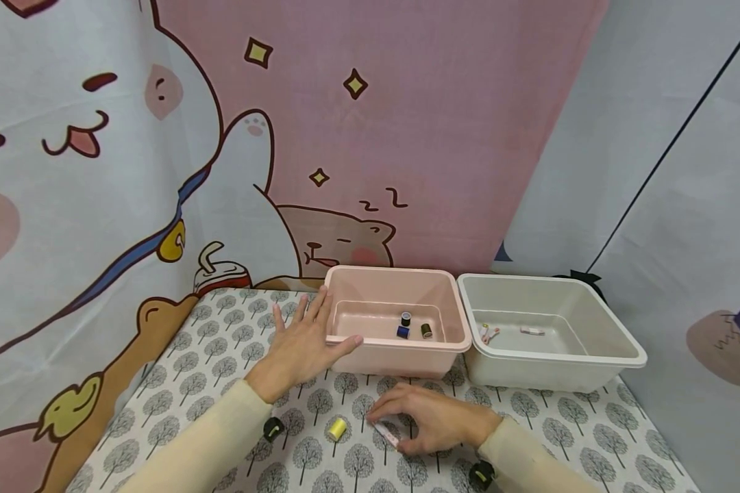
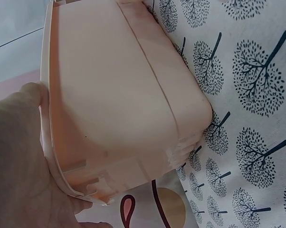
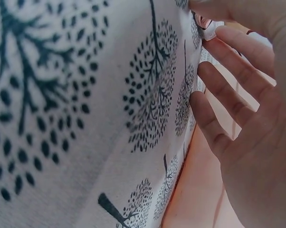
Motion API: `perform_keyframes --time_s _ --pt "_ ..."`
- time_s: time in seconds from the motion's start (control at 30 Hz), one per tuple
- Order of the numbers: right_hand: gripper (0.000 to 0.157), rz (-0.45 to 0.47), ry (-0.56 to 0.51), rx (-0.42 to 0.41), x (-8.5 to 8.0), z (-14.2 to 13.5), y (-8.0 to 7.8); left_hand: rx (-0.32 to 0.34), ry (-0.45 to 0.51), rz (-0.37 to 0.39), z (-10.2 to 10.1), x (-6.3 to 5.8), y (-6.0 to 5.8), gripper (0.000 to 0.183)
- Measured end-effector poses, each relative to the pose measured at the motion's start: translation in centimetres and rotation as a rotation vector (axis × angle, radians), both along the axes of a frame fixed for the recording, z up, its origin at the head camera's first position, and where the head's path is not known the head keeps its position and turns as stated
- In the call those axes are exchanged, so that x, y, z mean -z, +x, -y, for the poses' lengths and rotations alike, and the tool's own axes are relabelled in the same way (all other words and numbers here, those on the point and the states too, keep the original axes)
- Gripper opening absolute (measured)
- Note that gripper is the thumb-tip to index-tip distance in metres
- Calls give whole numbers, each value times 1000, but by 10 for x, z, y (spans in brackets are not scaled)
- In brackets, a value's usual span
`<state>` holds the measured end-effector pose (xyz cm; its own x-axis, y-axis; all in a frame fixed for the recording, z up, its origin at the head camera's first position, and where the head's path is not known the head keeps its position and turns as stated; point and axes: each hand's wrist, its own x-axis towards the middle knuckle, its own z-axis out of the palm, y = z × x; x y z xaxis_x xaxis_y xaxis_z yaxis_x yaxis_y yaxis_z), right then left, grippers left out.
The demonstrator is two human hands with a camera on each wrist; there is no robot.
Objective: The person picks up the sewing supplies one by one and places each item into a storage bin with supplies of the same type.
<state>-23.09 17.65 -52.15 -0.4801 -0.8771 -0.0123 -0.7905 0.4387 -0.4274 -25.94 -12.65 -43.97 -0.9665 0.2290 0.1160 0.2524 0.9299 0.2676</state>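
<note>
The stick (image 1: pixel 386 434), pale and pinkish, lay on the cloth (image 1: pixel 308 472) under the right hand (image 1: pixel 434 419), its long axis slanting from far left to near right. That axis ran along the grip, not across it: the thumb met the near end and the bent fingertips reached the far one, so the right hand appeared to pinch it end to end. The right wrist view showed only a bit of it between thumb and forefinger, the other fingers spread loosely. The right hand was plainly the nearer one.

The left hand (image 1: pixel 302 342) was well apart, ahead and to the left, its fingers extended and grasping nothing, resting against the rim at the left of the pink tub (image 1: pixel 395 361).

Left of the stick on the same cloth stood the yellow spool (image 1: pixel 337 429), then a black piece (image 1: pixel 274 429) beside the left sleeve; another dark piece (image 1: pixel 482 474) sat by the right sleeve, too small to identify.

The pink tub stood straight beyond the stick with three dark spools (image 1: pixel 427 331) inside. The white tub (image 1: pixel 543 374) adjoined it, farther right, holding small pinkish bits (image 1: pixel 488 334) and a similar stick (image 1: pixel 532 331). Behind both hung a cartoon-printed curtain (image 1: pixel 438 137).
</note>
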Motion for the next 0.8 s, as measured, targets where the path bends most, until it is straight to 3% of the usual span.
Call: perform_keyframes --time_s 0.8 --pt "57 -53 -8 3 1 0 4 -6 16 -15 0 2 0 119"
